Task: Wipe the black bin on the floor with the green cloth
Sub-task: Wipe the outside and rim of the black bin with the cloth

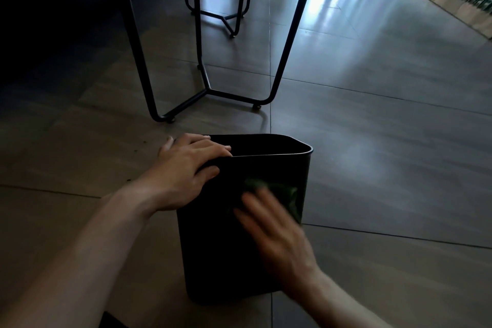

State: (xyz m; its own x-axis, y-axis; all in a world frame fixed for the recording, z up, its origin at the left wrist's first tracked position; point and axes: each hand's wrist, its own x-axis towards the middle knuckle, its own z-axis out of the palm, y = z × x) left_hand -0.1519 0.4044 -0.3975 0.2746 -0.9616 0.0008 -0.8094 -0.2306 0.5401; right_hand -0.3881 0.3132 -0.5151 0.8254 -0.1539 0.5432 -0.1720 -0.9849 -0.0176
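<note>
At lower centre of the frame, the black bin (213, 247) stood on the floor (372, 168). Our left hand (186, 168) gripped its rim to steady it; our right hand (271, 226), blurred, pressed the green cloth (282, 194) flat against its near wall.

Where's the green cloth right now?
In the head view, lower centre: the green cloth is pressed against the near outer wall of the black bin under the right hand.
</note>
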